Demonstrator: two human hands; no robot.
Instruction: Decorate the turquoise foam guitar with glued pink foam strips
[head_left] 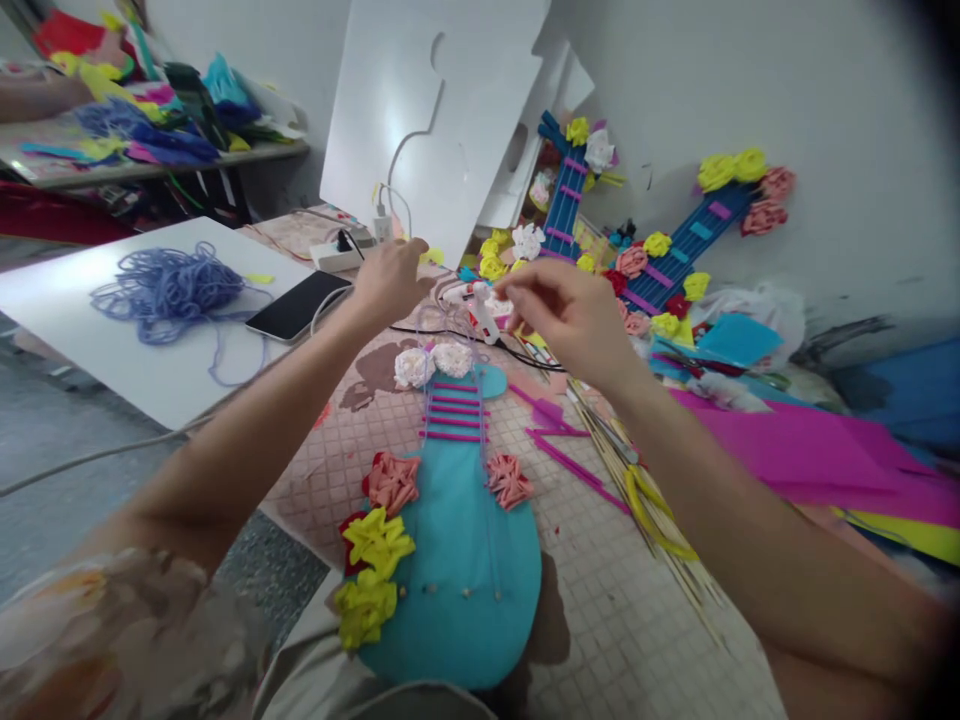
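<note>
A turquoise guitar-shaped cutout [457,560] lies in front of me, its neck pointing away. Purple yarn strings run along it, crossed by magenta strips [454,412]. White paper flowers [452,360] top the neck; pink flowers [510,481] and yellow flowers [377,542] edge the body. Beyond the neck, my left hand [391,280] is raised with fingers stretched out, apart from the cutout. My right hand [570,312] is up on the other side, thumb and fingertips together; what they pinch is too small to make out. A white hot glue gun [480,310] sits between the hands.
Left are a purple yarn tangle [169,290] on a white board, a black phone [300,305] and a power strip [337,255]. Thin sticks [637,480] and magenta sheets [795,450] lie right. Two blue decorated guitars [675,255] lean against the wall. Cables cross the table.
</note>
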